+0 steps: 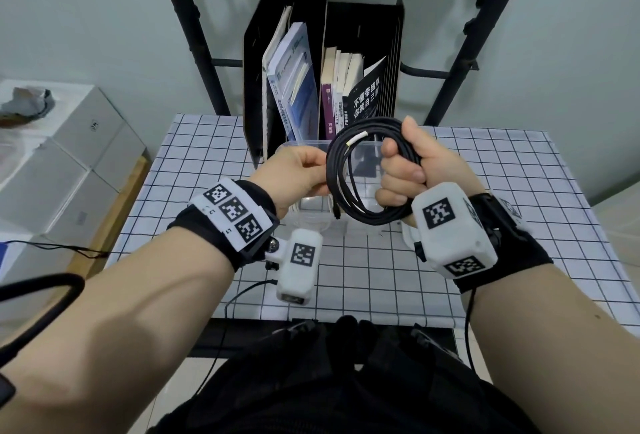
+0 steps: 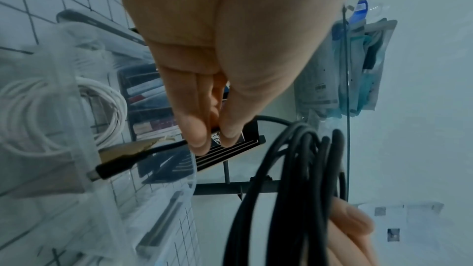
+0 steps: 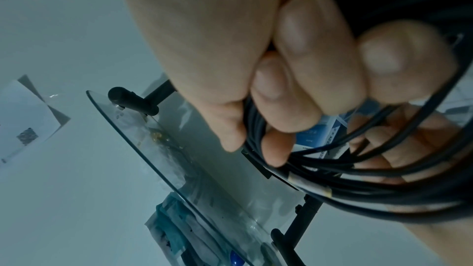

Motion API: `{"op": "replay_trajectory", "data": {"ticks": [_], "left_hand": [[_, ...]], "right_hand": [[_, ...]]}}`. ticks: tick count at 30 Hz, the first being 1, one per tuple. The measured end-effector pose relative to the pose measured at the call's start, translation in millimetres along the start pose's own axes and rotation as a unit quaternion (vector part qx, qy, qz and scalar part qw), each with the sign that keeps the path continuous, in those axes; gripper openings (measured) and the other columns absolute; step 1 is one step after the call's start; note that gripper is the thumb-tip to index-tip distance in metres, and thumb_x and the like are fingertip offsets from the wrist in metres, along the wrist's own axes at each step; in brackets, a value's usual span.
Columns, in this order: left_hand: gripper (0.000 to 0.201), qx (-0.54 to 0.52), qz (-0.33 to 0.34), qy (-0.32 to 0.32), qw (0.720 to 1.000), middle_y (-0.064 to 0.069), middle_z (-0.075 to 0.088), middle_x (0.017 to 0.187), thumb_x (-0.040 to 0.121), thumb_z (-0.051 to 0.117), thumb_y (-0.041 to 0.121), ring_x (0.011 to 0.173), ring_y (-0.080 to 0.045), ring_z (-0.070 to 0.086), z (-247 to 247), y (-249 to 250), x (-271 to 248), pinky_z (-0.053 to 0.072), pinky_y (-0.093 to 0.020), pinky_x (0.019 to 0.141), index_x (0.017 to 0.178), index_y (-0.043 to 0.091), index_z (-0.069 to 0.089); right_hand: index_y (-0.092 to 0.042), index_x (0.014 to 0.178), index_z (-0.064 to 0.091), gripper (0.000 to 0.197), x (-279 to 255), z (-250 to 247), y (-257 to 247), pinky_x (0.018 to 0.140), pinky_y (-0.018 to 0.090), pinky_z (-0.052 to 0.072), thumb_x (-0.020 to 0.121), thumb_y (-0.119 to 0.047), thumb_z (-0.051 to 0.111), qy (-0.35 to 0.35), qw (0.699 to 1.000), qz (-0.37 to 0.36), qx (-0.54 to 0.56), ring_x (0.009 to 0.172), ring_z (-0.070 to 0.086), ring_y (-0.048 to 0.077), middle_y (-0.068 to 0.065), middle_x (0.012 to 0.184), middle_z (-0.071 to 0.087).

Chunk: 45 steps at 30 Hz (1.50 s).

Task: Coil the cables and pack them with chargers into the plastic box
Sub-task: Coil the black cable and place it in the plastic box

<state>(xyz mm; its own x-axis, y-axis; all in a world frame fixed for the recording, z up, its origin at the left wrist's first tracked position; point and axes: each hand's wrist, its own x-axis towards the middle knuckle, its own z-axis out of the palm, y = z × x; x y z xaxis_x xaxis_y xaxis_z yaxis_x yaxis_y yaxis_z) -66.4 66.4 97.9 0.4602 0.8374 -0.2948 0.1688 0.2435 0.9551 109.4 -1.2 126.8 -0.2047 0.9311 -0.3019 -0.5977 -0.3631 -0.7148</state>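
A black cable (image 1: 349, 191) is wound into a loose coil held in the air over the clear plastic box (image 1: 298, 148). My right hand (image 1: 401, 173) grips one side of the coil in a fist, thumb up; the right wrist view shows its fingers (image 3: 294, 80) curled round the strands (image 3: 358, 191). My left hand (image 1: 320, 170) pinches the free end strand on the coil's left side. In the left wrist view the fingertips (image 2: 197, 141) pinch the strand just behind the black plug (image 2: 112, 169). A coiled white cable (image 2: 110, 108) lies inside the box.
The box stands on a table with a white checkered cloth (image 1: 502, 198). A black file holder with books (image 1: 322, 87) rises right behind the box, flanked by black rack poles (image 1: 194, 31). White cartons (image 1: 69, 163) sit to the left. A glass shelf (image 3: 163, 161) hangs above.
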Motion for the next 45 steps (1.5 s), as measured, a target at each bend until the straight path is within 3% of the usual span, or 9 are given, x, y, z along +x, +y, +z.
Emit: {"op": "replay_trajectory", "data": {"ticks": [5, 9, 16, 22, 28, 32, 36, 39, 45], "left_hand": [[0.037, -0.190, -0.076, -0.057, 0.977, -0.017, 0.065, 0.102, 0.095, 0.047, 0.023, 0.101, -0.035, 0.063, 4, 5, -5, 0.056, -0.037, 0.087, 0.118, -0.004, 0.058], [0.068, -0.220, -0.070, -0.121, 0.965, -0.012, 0.065, 0.100, 0.086, 0.045, 0.058, 0.097, -0.032, 0.065, 5, 4, -11, 0.054, -0.037, 0.091, 0.118, 0.000, 0.058], [0.008, -0.192, -0.018, -0.104, 0.976, -0.008, 0.068, 0.080, 0.090, 0.054, 0.005, 0.076, -0.018, 0.070, 9, 7, -14, 0.058, -0.025, 0.075, 0.094, 0.005, 0.060], [0.010, -0.155, 0.001, -0.105, 0.982, -0.002, 0.066, 0.073, 0.094, 0.049, 0.006, 0.067, -0.010, 0.065, 11, 7, -11, 0.053, -0.023, 0.073, 0.093, 0.010, 0.059], [0.011, -0.174, -0.033, -0.095, 0.980, -0.004, 0.060, 0.069, 0.095, 0.046, 0.004, 0.065, -0.015, 0.055, 12, 4, -7, 0.048, -0.028, 0.073, 0.091, 0.008, 0.056], [0.024, -0.163, -0.042, -0.107, 0.980, -0.001, 0.050, 0.065, 0.084, 0.057, 0.010, 0.063, -0.013, 0.044, 16, 4, -7, 0.040, -0.027, 0.066, 0.107, 0.006, 0.049], [0.022, -0.126, -0.019, -0.122, 0.984, -0.002, 0.044, 0.069, 0.079, 0.059, -0.007, 0.061, -0.012, 0.044, 16, 2, -6, 0.038, -0.025, 0.064, 0.085, 0.012, 0.051], [0.036, -0.129, -0.027, -0.134, 0.982, 0.002, 0.046, 0.060, 0.066, 0.055, -0.014, 0.061, -0.015, 0.045, 14, 2, -6, 0.043, -0.028, 0.068, 0.090, 0.013, 0.054], [0.042, -0.052, -0.022, -0.093, 0.994, -0.006, 0.052, 0.083, 0.066, 0.057, -0.009, 0.075, -0.020, 0.048, 11, -1, -5, 0.043, -0.026, 0.065, 0.101, 0.013, 0.058]], "right_hand": [[-0.016, 0.073, 0.048, 0.046, -3, 4, 1, 0.043, 0.022, 0.015, 0.096, -0.051, 0.027, -0.022, 1.000, 0.000, 0.008, 0.026, 0.024, 0.004, -0.009, 0.035, 0.029], [-0.016, 0.074, 0.047, 0.047, -2, 2, 2, 0.041, 0.021, 0.019, 0.097, -0.051, 0.027, -0.015, 1.000, -0.001, 0.005, 0.027, 0.025, 0.005, -0.008, 0.035, 0.029], [-0.016, 0.073, 0.047, 0.048, -1, 1, 7, 0.045, 0.023, 0.015, 0.098, -0.051, 0.026, 0.031, 0.999, 0.006, -0.024, 0.026, 0.022, 0.006, -0.008, 0.034, 0.026], [-0.015, 0.073, 0.048, 0.042, -1, 5, 10, 0.051, 0.028, 0.015, 0.100, -0.043, 0.033, 0.066, 0.996, -0.024, -0.054, 0.029, 0.021, 0.009, -0.006, 0.039, 0.027], [-0.012, 0.071, 0.048, 0.041, -2, 5, 15, 0.049, 0.025, 0.042, 0.101, -0.038, 0.036, 0.093, 0.993, -0.024, -0.074, 0.036, 0.025, 0.012, -0.002, 0.047, 0.030], [-0.014, 0.070, 0.048, 0.041, -1, 4, 18, 0.054, 0.028, 0.040, 0.100, -0.039, 0.036, 0.112, 0.990, -0.014, -0.087, 0.035, 0.023, 0.011, -0.003, 0.045, 0.029], [-0.014, 0.068, 0.048, 0.041, 0, 5, 18, 0.052, 0.028, 0.036, 0.100, -0.039, 0.038, 0.114, 0.990, -0.016, -0.080, 0.034, 0.022, 0.011, -0.004, 0.043, 0.028], [-0.013, 0.068, 0.048, 0.041, 1, 4, 17, 0.054, 0.029, 0.029, 0.100, -0.039, 0.039, 0.122, 0.989, -0.023, -0.078, 0.034, 0.020, 0.011, -0.003, 0.043, 0.027], [-0.013, 0.068, 0.047, 0.041, 4, 6, 17, 0.054, 0.030, 0.020, 0.100, -0.037, 0.040, 0.139, 0.986, -0.033, -0.085, 0.033, 0.019, 0.012, -0.003, 0.041, 0.028]]}}
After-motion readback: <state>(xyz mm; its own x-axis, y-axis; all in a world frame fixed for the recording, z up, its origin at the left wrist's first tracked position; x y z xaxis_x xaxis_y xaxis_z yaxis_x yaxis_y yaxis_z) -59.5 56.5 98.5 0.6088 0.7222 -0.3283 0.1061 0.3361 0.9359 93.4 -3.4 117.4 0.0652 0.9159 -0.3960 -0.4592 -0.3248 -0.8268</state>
